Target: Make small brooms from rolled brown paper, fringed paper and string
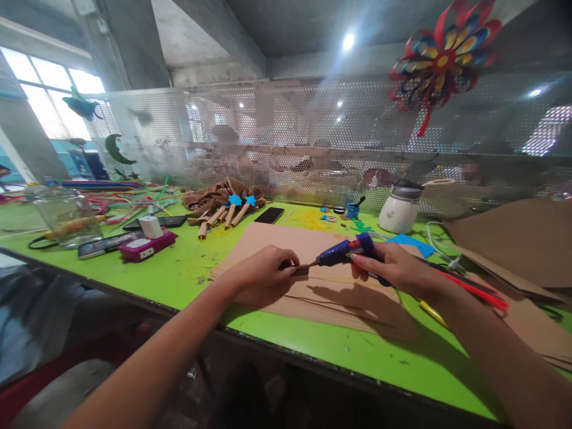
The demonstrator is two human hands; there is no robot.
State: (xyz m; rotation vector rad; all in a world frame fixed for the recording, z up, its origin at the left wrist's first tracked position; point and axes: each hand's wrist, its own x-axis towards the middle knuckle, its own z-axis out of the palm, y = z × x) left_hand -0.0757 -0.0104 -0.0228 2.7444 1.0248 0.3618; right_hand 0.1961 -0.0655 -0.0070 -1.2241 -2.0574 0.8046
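My right hand (379, 262) is wrapped round a dark blue hot glue gun (339, 251), whose nozzle points left. Between the thumb and fingers of my left hand (263, 271) is a small folded piece of brown paper (302, 270), its layered edges showing at the right. The nozzle tip is right at this folded piece; whether it touches cannot be made out. Both hands are over a stack of brown kraft paper sheets (259, 235) on the green table (313, 342).
Brown paper fans with blue flowers (235, 202) lie behind the stack, near a black phone (269, 215). A magenta power strip (147, 245) and glass jar (67, 217) stand left. To the right are a white cup (399, 208), red-handled scissors (476, 289) and more brown paper (518, 244).
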